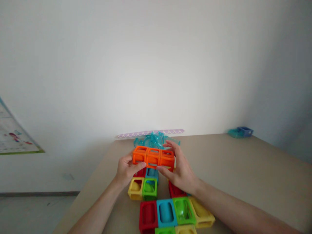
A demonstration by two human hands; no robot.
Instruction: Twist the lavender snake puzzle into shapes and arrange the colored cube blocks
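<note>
"Where is the orange row (153,158)?"

"Up in the air, above the table (243,175), carried between both hands. It's three open-framed cubes side by side, lying lengthwise."

"And the grip?"

"The left hand (124,169) pinches its left end, thumb along the lower front edge, other fingers mostly hidden behind. The right hand (182,169) clasps the opposite end, thumb at the lower front, a couple of fingers lifted past the top edge."

"What's underneath?"

"Nearer the body, a line of touching blocks: red (148,215), blue (166,212), green (183,209) and yellow (201,213), with part of another green and yellow pair in front (the picture's lower edge cuts those off). Beyond, on the left, a yellow block (136,187) and a green block (149,188) stand together, red and blue ones just behind. Another red block (175,190) shows partly under the right hand."

"Farther back?"

"Clear teal pieces (156,140) by a purple strip (131,134) near the wall (156,65), and a small blue basket (246,131) in the far right corner."
</note>
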